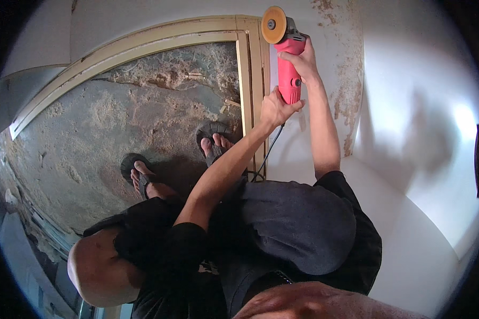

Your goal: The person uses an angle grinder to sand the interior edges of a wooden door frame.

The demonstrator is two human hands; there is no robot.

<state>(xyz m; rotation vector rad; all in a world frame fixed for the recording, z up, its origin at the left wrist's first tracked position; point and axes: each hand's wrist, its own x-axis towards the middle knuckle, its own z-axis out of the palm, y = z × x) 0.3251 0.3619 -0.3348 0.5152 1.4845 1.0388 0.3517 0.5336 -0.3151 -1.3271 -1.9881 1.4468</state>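
A pinkish-red angle grinder is held up at the upper right, in front of a pale wall. At its far end, the yellow-orange disc faces me beside the corner of the cream frame. My right hand is closed round the front of the body, just behind the dark grinder head. Lower down, my left hand grips the rear end of the body. A dark power cord hangs from the rear end, below my left hand. Whether the disc is spinning cannot be told.
Peeling, rust-brown patches mark the wall right of the grinder. The cream frame borders a rough, dusty grey floor where my sandalled feet rest. A white panel stands at the right. Long strips of material lie at lower left.
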